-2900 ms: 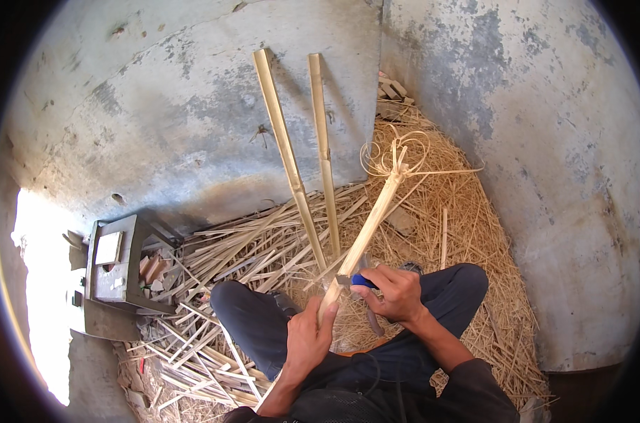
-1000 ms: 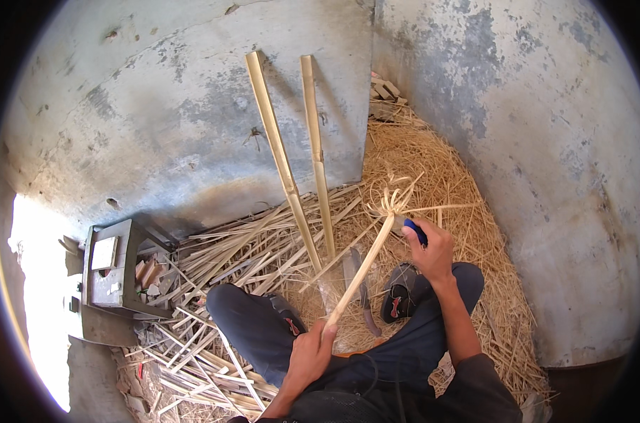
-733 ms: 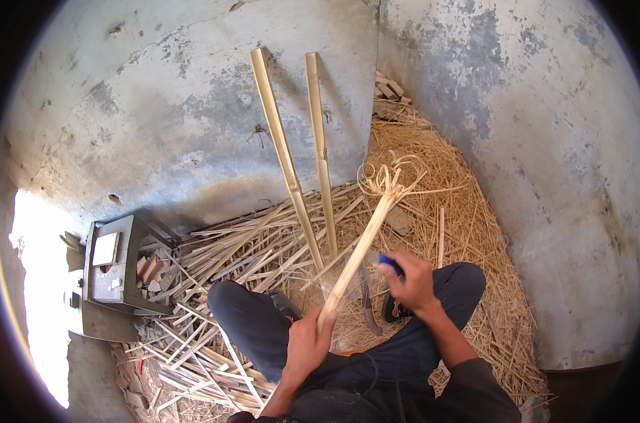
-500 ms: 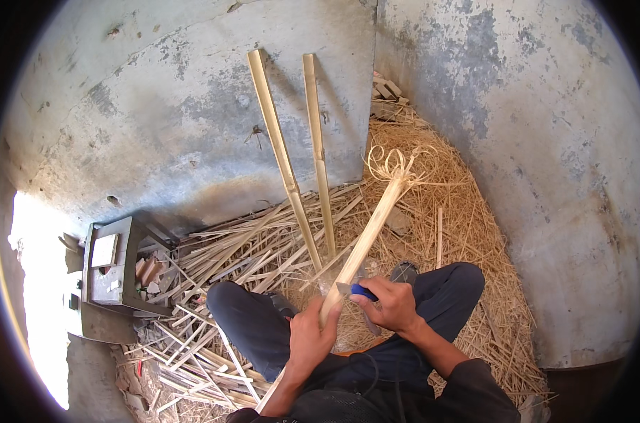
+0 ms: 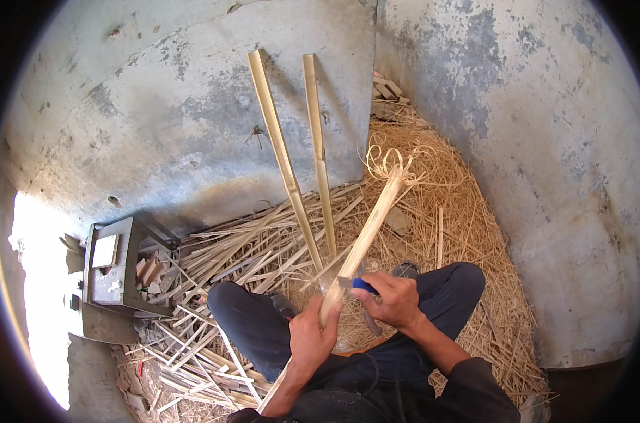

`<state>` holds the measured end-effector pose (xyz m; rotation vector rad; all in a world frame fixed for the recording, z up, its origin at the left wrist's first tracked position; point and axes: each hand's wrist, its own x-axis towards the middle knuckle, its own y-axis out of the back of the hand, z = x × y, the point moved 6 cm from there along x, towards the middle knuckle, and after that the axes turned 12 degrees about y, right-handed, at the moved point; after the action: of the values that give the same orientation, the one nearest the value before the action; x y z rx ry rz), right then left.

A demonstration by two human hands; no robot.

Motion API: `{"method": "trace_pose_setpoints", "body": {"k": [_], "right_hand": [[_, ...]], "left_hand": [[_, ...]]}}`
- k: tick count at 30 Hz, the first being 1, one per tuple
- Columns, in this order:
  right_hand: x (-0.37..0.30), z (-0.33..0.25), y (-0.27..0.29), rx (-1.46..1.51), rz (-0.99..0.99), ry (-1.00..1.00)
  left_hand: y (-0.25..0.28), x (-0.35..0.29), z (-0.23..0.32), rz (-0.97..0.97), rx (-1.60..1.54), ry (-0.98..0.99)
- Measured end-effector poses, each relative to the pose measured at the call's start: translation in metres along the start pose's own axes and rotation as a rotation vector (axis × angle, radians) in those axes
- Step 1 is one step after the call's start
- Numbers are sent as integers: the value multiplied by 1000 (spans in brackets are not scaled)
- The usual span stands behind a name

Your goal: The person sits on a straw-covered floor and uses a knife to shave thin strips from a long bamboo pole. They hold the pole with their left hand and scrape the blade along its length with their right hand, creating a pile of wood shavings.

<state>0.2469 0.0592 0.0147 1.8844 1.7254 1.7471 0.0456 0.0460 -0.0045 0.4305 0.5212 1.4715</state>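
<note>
Close together, left hand (image 5: 311, 337) clasps strip (image 5: 370, 230), right hand (image 5: 393, 300) knife (image 5: 363, 285).

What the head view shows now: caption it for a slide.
Left hand grips a pale strip with curled shavings; right hand holds a blue-handled blade against it.

I get blown-out white glare at the left-hand opening (image 5: 43, 310), soft shadows beside the two poles (image 5: 280, 148) on the bright wall (image 5: 179, 120), and fisheye bending toward a black rim.
</note>
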Motion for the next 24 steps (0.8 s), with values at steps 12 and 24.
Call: {"method": "trace_pose_setpoints", "body": {"k": [12,24], "right_hand": [[9,103,31,-133,92,-197],[8,109,29,-73,159,-263]], "left_hand": [[2,-32,-45,-128,89,127],[2,-32,-52,-193,37,127]]}}
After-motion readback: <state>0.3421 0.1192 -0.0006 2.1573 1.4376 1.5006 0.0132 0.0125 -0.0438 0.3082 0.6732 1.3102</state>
